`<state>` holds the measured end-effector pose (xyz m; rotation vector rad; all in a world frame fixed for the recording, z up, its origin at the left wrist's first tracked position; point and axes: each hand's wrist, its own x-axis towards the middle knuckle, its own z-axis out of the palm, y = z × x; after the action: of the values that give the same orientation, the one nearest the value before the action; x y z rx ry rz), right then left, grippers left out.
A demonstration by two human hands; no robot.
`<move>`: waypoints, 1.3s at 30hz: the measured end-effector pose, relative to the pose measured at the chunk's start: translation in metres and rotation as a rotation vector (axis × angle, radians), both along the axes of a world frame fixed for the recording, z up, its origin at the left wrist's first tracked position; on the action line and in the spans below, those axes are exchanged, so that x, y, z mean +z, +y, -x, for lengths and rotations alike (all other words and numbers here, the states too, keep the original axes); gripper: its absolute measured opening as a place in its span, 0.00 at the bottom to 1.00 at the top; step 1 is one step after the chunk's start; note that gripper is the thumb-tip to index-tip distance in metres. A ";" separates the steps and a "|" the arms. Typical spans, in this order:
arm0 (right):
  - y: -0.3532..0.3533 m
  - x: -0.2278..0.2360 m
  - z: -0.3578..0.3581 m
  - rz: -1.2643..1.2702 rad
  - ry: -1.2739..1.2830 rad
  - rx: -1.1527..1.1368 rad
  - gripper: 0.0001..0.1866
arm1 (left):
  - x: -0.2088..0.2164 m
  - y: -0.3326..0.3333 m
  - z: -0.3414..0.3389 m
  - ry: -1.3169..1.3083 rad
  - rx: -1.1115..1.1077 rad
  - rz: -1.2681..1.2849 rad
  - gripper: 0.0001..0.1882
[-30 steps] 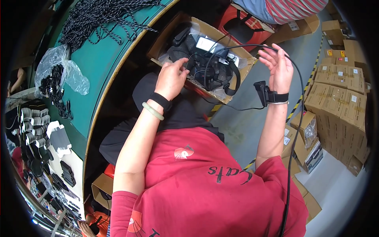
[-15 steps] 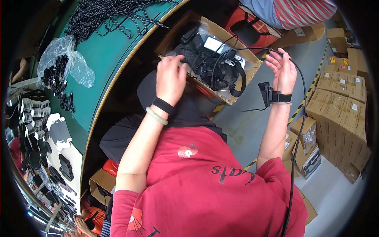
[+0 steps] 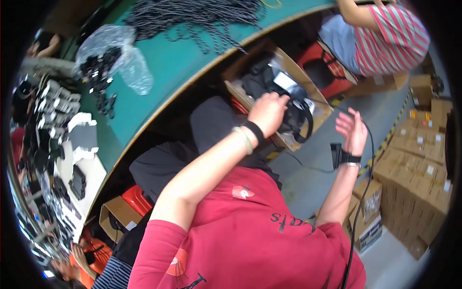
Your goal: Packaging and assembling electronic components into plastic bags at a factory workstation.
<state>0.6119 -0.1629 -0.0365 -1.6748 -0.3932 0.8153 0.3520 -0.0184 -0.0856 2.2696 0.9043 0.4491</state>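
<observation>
My left hand point(image 3: 268, 113) is over an open cardboard box point(image 3: 315, 123), its fingers bent and pressed together. What lies beneath the fingertips is hidden. In the box are dark headset-like gear with a black strap loop point(image 3: 308, 121), and a white rectangular item point(image 3: 285, 82). My right hand point(image 3: 355, 134) is raised to the right of the box, palm up, fingers apart, holding nothing. A black cable point(image 3: 370, 149) passes by its fingertips and runs down along my right arm. A black device point(image 3: 338, 155) is strapped to my right wrist.
A green-topped table point(image 3: 163, 77) at the left carries a heap of black cords point(image 3: 192, 21) and a plastic bag point(image 3: 132, 62). A person in a striped shirt point(image 3: 392, 41) sits beyond the box by a red stool point(image 3: 315, 67). Stacked cartons point(image 3: 409, 178) stand at the right.
My left hand has moved right, from the box's near-left edge to over its contents, and its fingers have closed together. My right hand sits lower in view. The whole view has shifted.
</observation>
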 end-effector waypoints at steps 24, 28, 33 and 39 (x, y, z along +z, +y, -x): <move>0.058 0.209 0.234 -1.646 0.400 2.353 0.21 | 0.160 -0.143 0.338 -0.610 1.117 0.152 0.13; 0.052 0.238 0.212 -1.555 0.481 2.547 0.09 | 0.134 -0.187 0.357 -0.642 1.300 0.160 0.14; 0.032 0.338 0.259 -2.345 0.361 3.183 0.11 | 0.116 -0.187 0.348 -0.654 1.242 0.233 0.13; 0.071 0.345 0.357 -2.479 0.516 3.136 0.11 | 0.116 -0.163 0.321 -0.591 1.065 0.312 0.13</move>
<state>0.2552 -0.0919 0.3090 -2.3629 1.6712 -0.7401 0.0305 -0.1818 0.0306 1.0977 1.6338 1.2361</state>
